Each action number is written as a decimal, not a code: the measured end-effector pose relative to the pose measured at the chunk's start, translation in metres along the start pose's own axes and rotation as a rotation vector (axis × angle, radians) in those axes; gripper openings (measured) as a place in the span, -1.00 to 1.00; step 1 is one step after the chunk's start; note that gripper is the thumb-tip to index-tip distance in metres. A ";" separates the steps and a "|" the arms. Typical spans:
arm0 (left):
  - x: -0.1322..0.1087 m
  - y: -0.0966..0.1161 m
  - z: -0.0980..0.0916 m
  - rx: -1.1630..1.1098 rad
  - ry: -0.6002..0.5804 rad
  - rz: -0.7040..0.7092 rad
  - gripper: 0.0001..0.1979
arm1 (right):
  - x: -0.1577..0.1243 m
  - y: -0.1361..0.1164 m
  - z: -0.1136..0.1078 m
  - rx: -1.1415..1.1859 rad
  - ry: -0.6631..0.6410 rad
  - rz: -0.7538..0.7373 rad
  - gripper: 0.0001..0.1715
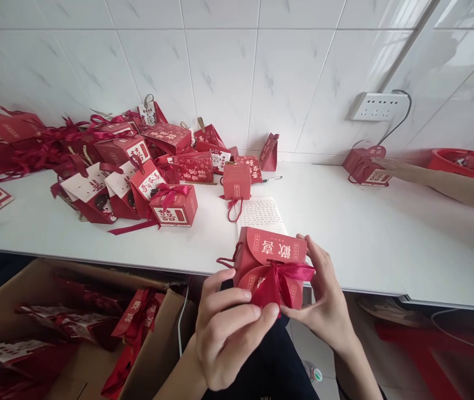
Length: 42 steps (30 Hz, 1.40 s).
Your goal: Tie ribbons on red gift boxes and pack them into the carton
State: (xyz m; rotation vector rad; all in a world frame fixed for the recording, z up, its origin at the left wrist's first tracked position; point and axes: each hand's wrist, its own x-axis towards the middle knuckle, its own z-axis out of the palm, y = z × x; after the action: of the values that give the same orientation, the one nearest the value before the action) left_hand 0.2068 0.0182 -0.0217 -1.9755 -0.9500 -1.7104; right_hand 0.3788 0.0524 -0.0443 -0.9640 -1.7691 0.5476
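Observation:
A red gift box [270, 247] with gold lettering is held up at the front edge of the table, and a glossy crimson ribbon [297, 272] is tied in a bow on its near face. My right hand [324, 300] grips the box at its right side, thumb below and fingers behind the upper corner. At the bow's lower end, my left hand [226, 328] has its thumb and fingers closed on the ribbon, its other fingers curved near the box's left face. Dark red cord [231, 259] sticks out on the left side.
Several red and white gift boxes [172, 206] crowd the table's left and back. Behind the held box lies a written notebook [262, 214], with a pen [272, 179] beyond. A cardboard box [166, 333] holds more gift boxes at lower left. A red basin [465, 161] stands at right.

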 end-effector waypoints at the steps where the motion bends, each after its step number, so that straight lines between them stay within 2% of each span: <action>1: 0.002 0.004 -0.001 0.007 0.032 -0.043 -0.78 | 0.000 -0.002 -0.001 0.003 0.000 -0.002 0.09; 5: 0.011 0.018 -0.002 0.030 0.131 -0.160 -0.80 | -0.001 -0.008 -0.005 0.008 -0.002 -0.009 0.09; 11: 0.014 0.022 -0.006 0.052 0.093 -0.133 -0.80 | -0.001 -0.015 -0.007 -0.020 0.015 -0.048 0.05; 17: 0.014 0.022 -0.006 0.059 0.091 -0.164 -0.81 | -0.001 -0.016 -0.009 -0.034 0.017 -0.047 0.08; 27: 0.010 0.014 -0.006 0.061 0.059 -0.105 -0.84 | -0.001 -0.012 -0.007 -0.023 0.002 -0.042 0.09; 31: 0.011 0.002 -0.010 0.072 -0.059 0.030 -0.86 | 0.000 -0.009 -0.004 -0.027 -0.001 -0.024 0.06; 33: 0.013 -0.004 -0.012 0.074 -0.065 0.084 -0.90 | 0.000 -0.007 -0.004 -0.027 -0.005 -0.019 0.04; 36: 0.014 -0.010 -0.012 0.076 -0.049 0.089 -0.93 | 0.000 -0.005 -0.004 -0.029 -0.006 -0.017 0.06; 42: 0.009 -0.005 -0.014 0.118 -0.099 0.055 -0.80 | 0.002 -0.005 -0.001 -0.019 -0.003 -0.016 0.04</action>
State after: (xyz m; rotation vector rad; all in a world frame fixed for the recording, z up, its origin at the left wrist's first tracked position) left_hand 0.1939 0.0151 -0.0111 -2.0059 -0.9963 -1.5036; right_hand 0.3773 0.0510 -0.0397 -0.9616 -1.7861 0.5232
